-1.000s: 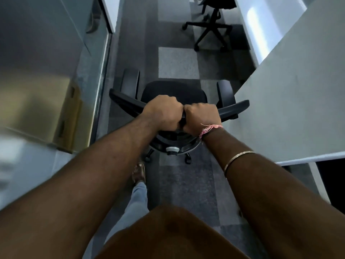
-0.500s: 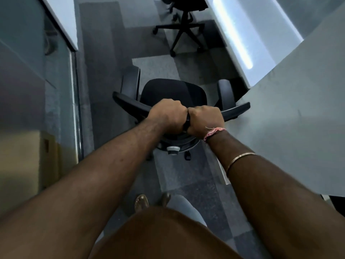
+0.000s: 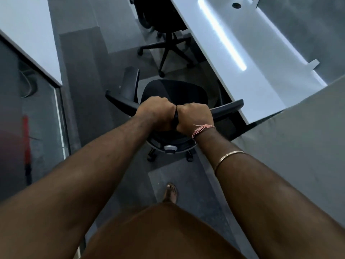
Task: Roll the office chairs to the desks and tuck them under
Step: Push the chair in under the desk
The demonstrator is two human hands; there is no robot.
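A: Where is the office chair (image 3: 173, 92) right now?

B: On the grey carpet floor (image 3: 87, 71), in the aisle, just beside the corner of the long white surface (image 3: 242, 68) on the right. Its right armrest is hidden under that corner; the left armrest (image 3: 130, 81) stands clear in the aisle.

A: And the hands?

B: Both clenched around the top edge of the backrest, side by side and touching. The left hand (image 3: 156, 113) grips it left of centre, the right hand (image 3: 194, 116) just right of centre, knuckles up. A pink thread band (image 3: 202, 128) sits at the right wrist, a thin metal bangle (image 3: 228, 157) higher on the forearm.

A: Anything else nearby?

B: A second chair (image 3: 164, 21) farther ahead, its seat tucked under the same white surface, star base and castors showing. A grey partition panel (image 3: 298, 146) fills the right side, another white surface (image 3: 28, 34) the upper left. One sandalled foot (image 3: 170, 192) is on the carpet behind the chair.
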